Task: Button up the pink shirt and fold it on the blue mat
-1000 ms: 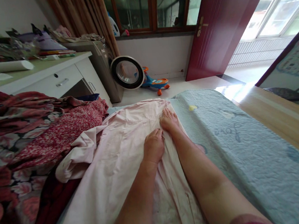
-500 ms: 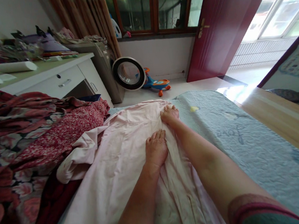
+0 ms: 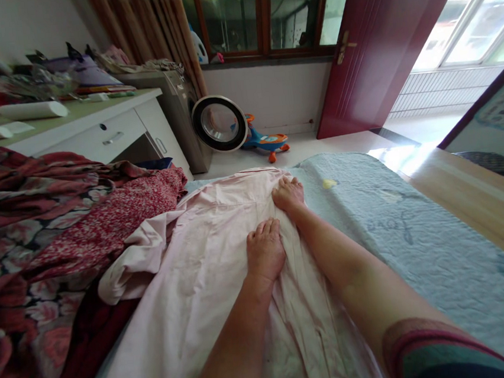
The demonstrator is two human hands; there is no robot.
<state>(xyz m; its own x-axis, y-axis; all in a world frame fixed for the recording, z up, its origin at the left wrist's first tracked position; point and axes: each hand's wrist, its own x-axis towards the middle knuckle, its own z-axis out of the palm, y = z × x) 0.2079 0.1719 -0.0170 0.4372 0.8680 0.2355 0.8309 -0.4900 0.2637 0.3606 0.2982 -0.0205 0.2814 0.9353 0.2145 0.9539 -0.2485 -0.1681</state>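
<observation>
A pale pink shirt (image 3: 213, 246) lies spread over the bed, its sleeve (image 3: 144, 253) bunched on the left and lengthwise creases running down its right part. My left hand (image 3: 265, 247) rests flat on the cloth near the middle, fingers stretched out and pointing away from me. Farther off, at the shirt's upper right edge, my right hand (image 3: 288, 193) has its fingers curled down over the fabric. The fingertips of that hand are partly hidden in the cloth.
Red floral clothes (image 3: 30, 246) are heaped left of the shirt. The light blue quilted bed cover (image 3: 372, 231) reaches to the right. Beyond the bed are a white desk (image 3: 95, 138), a washing machine with its round door (image 3: 219, 123) swung out, a blue ride-on toy (image 3: 265, 140) and a dark red door (image 3: 380, 40).
Both hands keep their places on the shirt. The view has shifted very slightly, moving the scene a little to the right.
</observation>
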